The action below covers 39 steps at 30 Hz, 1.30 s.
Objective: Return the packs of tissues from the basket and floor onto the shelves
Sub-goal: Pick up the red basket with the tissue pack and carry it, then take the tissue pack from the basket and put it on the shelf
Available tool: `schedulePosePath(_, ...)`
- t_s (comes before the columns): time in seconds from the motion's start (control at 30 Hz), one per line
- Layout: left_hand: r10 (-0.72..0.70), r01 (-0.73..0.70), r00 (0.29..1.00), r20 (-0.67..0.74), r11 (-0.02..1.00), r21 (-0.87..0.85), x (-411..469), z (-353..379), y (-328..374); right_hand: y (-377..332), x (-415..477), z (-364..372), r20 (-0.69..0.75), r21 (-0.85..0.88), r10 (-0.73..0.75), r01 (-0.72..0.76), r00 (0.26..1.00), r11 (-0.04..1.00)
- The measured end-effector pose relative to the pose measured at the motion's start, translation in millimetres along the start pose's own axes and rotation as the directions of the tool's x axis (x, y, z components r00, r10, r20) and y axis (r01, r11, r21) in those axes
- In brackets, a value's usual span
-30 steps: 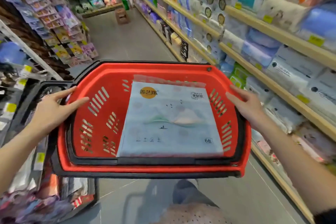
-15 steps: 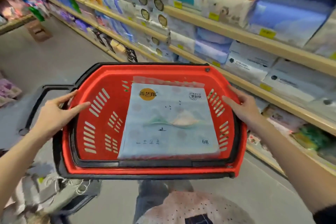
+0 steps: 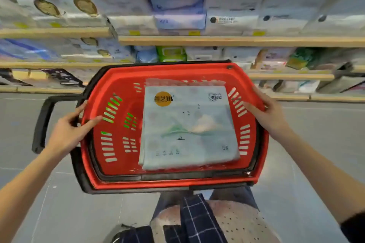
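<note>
A red plastic basket (image 3: 262, 154) with black rim and handles is held up in front of me. My left hand (image 3: 69, 130) grips its left rim, thumb over the edge. My right hand (image 3: 266, 112) grips the right rim. Inside lies one flat pale blue pack of tissues (image 3: 187, 128) with an orange round logo and a mountain picture. Straight ahead run wooden shelves (image 3: 217, 41) stacked with white and blue tissue packs.
A black basket handle (image 3: 42, 122) sticks out to the left. Grey tiled floor (image 3: 325, 144) lies below the basket on both sides. The lowest shelf edge (image 3: 325, 97) runs just above the floor. My legs and patterned clothing show at the bottom.
My view has swung right from the aisle to face the shelves head-on. The basket stays held in both hands with the pack lying inside.
</note>
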<state>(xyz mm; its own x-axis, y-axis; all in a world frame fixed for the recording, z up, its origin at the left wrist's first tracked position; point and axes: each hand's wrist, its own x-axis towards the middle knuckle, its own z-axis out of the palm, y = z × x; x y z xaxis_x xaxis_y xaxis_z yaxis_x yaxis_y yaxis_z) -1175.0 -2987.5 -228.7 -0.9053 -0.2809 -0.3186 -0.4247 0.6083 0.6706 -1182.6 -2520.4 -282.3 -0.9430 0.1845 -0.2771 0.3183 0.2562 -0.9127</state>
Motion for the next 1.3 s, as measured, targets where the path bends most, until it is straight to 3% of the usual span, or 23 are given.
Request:
schedulePosePath(0.33, 0.009, -0.025, 0.986, 0.168, 0.995, 0.093, 118.4, 55.4, -70.3, 63.0, 17.5, 51.2, -0.130, -0.040, 0.162, -0.169, 0.978, 0.985)
schedulePosePath(0.53, -0.043, 0.020, 0.988, 0.148, 0.987, 0.159, 180.9, 133.8, -148.1, 142.6, 82.0, 81.0, -0.110, -0.105, 0.220, -0.232, 0.969, 0.967)
schedulePosePath(0.9, 0.013, -0.013, 1.000, -0.004, 0.998, 0.064, 285.6, 296.8, -224.0, 302.8, 197.9, 121.4, -0.099, -0.237, 0.208, -0.226, 0.973, 0.945)
schedulePosePath(1.3, 0.083, -0.078, 0.994, -0.064, 0.994, 0.080, 348.7, 374.5, -243.8, 366.7, 286.3, 118.5, -0.097, -0.287, 0.179, -0.199, 0.979, 0.937)
